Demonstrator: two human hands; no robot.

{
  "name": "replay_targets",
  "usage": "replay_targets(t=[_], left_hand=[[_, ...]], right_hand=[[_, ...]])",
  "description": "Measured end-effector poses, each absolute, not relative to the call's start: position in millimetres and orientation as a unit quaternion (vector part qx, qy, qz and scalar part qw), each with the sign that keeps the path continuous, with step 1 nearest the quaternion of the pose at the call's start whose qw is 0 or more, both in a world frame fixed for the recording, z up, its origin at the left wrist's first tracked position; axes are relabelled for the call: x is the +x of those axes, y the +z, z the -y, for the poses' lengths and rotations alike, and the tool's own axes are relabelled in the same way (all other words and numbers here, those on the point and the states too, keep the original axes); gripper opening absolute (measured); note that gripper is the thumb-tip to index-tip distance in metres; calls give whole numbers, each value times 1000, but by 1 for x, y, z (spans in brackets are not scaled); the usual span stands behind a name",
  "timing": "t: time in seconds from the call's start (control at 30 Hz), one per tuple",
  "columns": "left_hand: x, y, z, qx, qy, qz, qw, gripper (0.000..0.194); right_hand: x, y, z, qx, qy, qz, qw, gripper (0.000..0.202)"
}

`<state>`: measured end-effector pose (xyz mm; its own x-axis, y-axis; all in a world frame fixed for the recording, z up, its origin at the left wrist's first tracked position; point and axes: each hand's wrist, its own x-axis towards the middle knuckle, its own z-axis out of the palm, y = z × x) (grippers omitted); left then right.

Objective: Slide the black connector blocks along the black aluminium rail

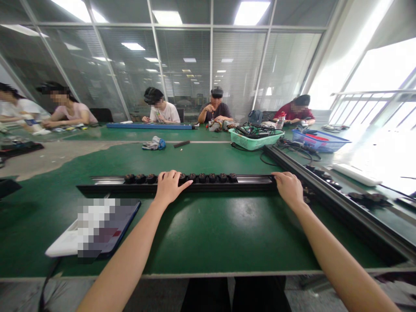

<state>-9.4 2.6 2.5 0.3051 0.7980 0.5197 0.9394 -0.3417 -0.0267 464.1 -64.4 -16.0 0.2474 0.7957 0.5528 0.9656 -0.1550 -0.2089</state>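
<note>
A long black channel lies across the green table in front of me. A row of black socket-like pieces sits inside it, with bare silvery stretches at both ends. My left hand is over the channel left of its middle, fingers curled over the row and thumb out along the near side. At the channel's right end, my right hand grips with its fingertips. The left fingers hide some of the row.
A second long channel runs along the right. A phone and white device lie front left. Farther back are a grey-blue glove, a green basket of cables, a blue basket and several seated people.
</note>
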Motion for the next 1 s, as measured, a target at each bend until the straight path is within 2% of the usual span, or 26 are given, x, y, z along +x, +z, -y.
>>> replay_targets(t=[1.0], left_hand=[[-10, 3, -2, -790, -212, 551, 164, 76]], right_hand=[[467, -17, 64, -746, -160, 586, 272, 42]])
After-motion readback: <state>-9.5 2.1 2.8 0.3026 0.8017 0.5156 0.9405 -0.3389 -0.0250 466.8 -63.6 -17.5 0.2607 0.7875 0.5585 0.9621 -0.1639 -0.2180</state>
